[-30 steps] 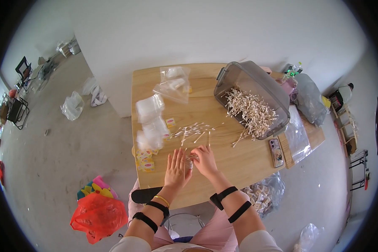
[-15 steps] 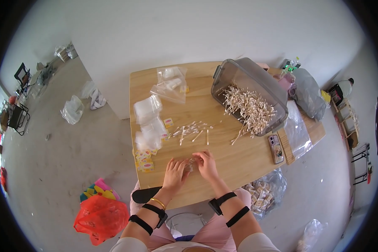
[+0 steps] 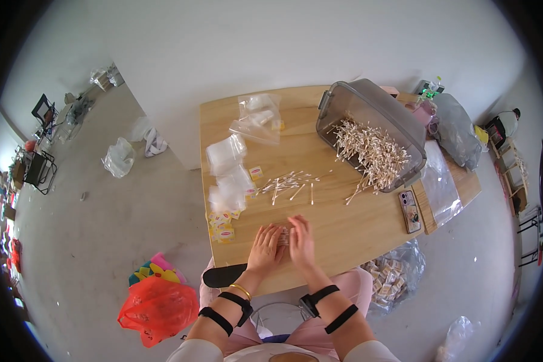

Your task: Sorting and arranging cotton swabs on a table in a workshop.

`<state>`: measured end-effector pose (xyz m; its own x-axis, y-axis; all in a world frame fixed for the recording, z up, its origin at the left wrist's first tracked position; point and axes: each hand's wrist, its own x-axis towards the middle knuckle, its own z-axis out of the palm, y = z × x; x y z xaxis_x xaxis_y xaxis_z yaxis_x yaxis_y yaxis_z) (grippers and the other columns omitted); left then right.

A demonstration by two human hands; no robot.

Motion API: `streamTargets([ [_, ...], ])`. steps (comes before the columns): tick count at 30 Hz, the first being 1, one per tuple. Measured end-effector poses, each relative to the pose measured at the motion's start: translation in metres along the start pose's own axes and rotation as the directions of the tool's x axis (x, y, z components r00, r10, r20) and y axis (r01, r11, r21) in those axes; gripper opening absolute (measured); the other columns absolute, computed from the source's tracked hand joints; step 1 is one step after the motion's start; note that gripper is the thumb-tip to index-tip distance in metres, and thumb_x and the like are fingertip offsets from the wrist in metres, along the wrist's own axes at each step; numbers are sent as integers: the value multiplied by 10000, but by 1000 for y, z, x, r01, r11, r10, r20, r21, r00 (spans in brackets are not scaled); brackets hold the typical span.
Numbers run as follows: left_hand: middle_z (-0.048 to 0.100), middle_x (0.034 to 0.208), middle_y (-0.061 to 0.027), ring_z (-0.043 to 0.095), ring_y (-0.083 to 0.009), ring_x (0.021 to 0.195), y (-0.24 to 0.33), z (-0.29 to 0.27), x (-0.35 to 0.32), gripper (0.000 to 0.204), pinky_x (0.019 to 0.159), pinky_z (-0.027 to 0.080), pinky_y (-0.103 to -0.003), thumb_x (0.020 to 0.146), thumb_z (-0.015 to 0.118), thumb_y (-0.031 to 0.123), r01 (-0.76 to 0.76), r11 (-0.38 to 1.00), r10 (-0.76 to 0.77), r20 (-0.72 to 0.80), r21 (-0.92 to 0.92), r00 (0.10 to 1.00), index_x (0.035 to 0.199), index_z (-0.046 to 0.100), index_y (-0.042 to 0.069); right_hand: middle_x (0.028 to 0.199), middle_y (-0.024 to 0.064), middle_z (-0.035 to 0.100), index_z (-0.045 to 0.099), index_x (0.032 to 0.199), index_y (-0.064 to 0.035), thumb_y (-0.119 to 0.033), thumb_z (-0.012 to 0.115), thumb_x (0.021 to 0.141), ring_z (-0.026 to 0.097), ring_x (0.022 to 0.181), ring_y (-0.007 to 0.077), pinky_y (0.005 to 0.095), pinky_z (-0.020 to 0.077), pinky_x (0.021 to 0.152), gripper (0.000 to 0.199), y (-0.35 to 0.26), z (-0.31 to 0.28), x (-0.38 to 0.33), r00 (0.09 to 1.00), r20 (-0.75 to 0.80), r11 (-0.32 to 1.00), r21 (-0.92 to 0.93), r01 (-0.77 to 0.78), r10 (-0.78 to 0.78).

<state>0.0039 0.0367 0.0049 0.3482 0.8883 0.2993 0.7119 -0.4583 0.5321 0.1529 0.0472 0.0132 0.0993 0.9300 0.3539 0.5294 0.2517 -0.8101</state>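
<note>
At the lower centre of the frame, a small bunch of cotton swabs (image 3: pixel 283 237) sits on the bench (image 3: pixel 350 232) between both hands. The left hand (image 3: pixel 268 246) lies with fingers together against it; the right hand (image 3: pixel 301 242) is at its other side, blurred, fingers partly bent. I cannot tell how firmly either grips. Loose swabs (image 3: pixel 288 180) lie at the centre, a grey bin (image 3: pixel 377 99) of more at upper right.

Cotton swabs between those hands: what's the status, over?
Left hand against swab bundle. Right hand beside it, contact unclear. Loose swabs lie beyond, apart from both hands.
</note>
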Motion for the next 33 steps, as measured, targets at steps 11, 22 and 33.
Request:
streamTargets([
  [11, 487, 1414, -138, 409, -303, 1378, 15, -15, 18, 665, 1194, 247, -506, 864, 680, 212, -24, 1000, 23, 72, 17, 997, 1442, 388, 58, 1263, 150, 545, 588, 1183, -36, -45, 541, 923, 501, 1253, 345, 434, 433, 1049, 264, 25, -42, 0, 1000, -5, 925, -380, -9, 7],
  [22, 417, 1463, -170, 388, -351, 1347, -66, -75, 114, 647, 1131, 275, -490, 845, 701, 243, 394, 891, -322, -296, 225, 899, 1405, 423, 76, 1257, 147, 527, 573, 1188, -44, -36, 562, 873, 469, 1281, 340, 445, 417, 1068, 316, 20, -39, 0, 999, 40, 918, -396, -7, 25],
  [33, 679, 1160, -111, 608, -282, 1111, -132, -76, 125, 272, 1010, 386, -434, 849, 710, 226, 152, 861, -59, -200, 485, 978, 1091, 656, 114, 1246, 150, 526, 560, 1202, -48, -39, 591, 832, 470, 1287, 340, 440, 407, 1085, 372, 20, -39, 1, 999, 42, 902, -431, 13, 6],
])
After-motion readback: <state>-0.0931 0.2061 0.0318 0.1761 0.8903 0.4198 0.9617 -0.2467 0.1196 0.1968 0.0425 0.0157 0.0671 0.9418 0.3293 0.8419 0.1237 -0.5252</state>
